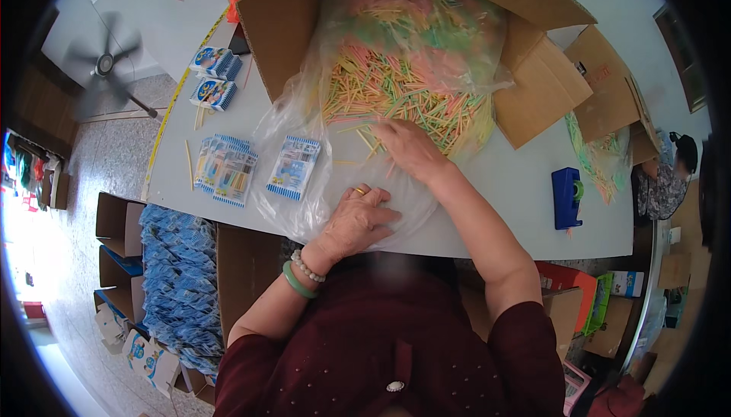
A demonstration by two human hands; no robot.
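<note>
A big heap of thin pastel sticks (pixel 396 89), pink, yellow and green, spills from a clear plastic bag (pixel 293 112) inside a cardboard box lying on its side. My right hand (pixel 410 149) lies at the heap's near edge, its stretched fingers touching the sticks. Nearer to me, my left hand (pixel 358 220) rests on the spread plastic with fingers bent and apart, holding nothing visible. It wears a ring, a beaded bracelet and a green bangle. Left of it lies a single blue and white packet (pixel 294 168), and beyond that a small overlapping pile of packets (pixel 227 169).
The cardboard box (pixel 285 28) stands at the back of the white table (pixel 495 219). Small blue boxes (pixel 214 93) sit at the far left. At right are a blue tape dispenser (pixel 566 198) and another bag of sticks (pixel 601 162). Many blue packets (pixel 179 280) fill a carton below left.
</note>
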